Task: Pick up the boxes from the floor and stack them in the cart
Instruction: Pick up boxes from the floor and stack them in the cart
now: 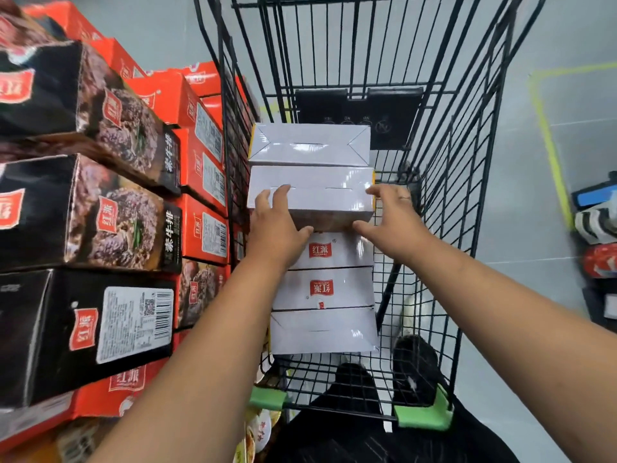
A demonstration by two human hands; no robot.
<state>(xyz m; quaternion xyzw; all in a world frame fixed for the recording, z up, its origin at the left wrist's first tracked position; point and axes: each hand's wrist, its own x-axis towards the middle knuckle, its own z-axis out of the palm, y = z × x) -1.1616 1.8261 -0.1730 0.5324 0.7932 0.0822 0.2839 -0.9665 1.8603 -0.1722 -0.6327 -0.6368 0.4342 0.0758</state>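
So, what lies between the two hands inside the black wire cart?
A white glossy cardboard box: the left hand holds its left end, the right hand its right end. The head view shows this.

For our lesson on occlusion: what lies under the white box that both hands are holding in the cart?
Under the held white box, gripped by left hand and right hand, a logo box shows its near part. Its far part, and anything below, is covered.

Inside your cart (pixel 444 195), a row of boxes (pixel 324 330) runs along its left wall; your left grip (pixel 277 225) and right grip (pixel 394 218) flank the second-farthest box (pixel 320 202). Stacked cartons (pixel 83 212) stand left of the cart.
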